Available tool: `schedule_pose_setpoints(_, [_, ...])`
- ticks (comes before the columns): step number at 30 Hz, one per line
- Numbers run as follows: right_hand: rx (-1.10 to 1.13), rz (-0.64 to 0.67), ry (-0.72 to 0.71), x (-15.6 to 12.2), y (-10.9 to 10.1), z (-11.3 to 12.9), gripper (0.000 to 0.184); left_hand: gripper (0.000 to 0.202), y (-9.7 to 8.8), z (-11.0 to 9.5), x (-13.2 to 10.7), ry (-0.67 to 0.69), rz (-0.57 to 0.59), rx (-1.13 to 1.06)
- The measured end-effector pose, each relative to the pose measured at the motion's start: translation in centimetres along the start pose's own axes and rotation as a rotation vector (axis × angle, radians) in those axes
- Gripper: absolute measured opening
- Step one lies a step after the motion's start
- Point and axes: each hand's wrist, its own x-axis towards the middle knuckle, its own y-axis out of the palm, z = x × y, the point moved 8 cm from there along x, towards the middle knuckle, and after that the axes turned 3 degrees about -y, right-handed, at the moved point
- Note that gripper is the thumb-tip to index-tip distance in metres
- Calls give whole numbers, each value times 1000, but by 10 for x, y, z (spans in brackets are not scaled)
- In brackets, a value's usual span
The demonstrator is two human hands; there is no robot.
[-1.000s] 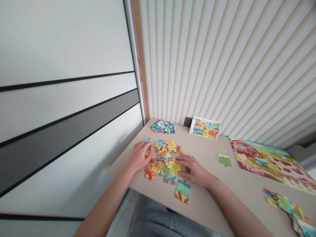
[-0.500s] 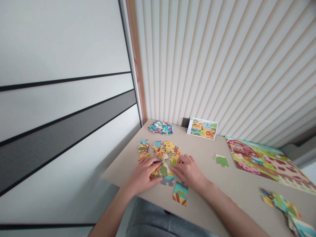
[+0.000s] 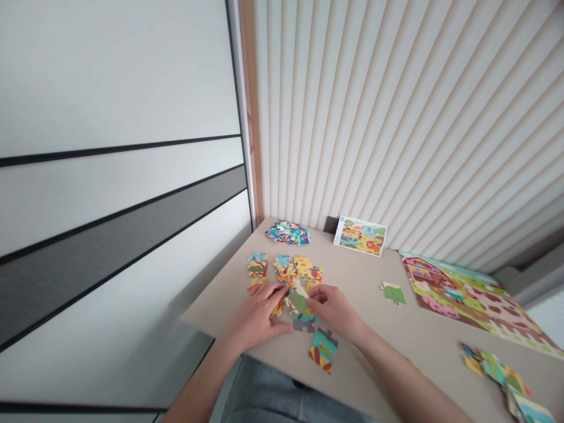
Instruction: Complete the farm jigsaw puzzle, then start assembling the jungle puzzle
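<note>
Between my hands lies a loose heap of jigsaw pieces. A green puzzle piece (image 3: 298,301) is tilted there, pinched at its right edge by my right hand (image 3: 335,310). My left hand (image 3: 255,315) rests on the table's near left, its thumb apart from its fingers, the fingertips against orange and yellow pieces (image 3: 277,309). Beneath the green piece a grey-and-teal piece (image 3: 305,324) shows in part. Closer to the table's front edge is a piece with a green animal on turquoise (image 3: 324,351). Fingers cover some of the heap.
Behind the heap sit yellow pieces (image 3: 303,266) and a tree piece (image 3: 257,264). A second pile of pieces (image 3: 288,232) is at the back left. A picture card (image 3: 361,235) leans by the wall. Rightward are a lone green piece (image 3: 393,292), a farm puzzle (image 3: 476,294) and stacked pieces (image 3: 502,367).
The green piece has shifted slightly right and tilted, with my right hand's fingertips now at its edge. My left hand stays nearly in place. The view has tipped a little.
</note>
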Motion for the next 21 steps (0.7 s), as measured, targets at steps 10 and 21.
schedule_pose_setpoints(10, [-405, -315, -91, 22, -113, -45, 38, 51, -7, -26, -2, 189, 96, -1])
schedule_pose_setpoints(21, [-651, -243, -163, 12, -108, -57, 27, 23, -6, -9, -3, 161, -99, 21])
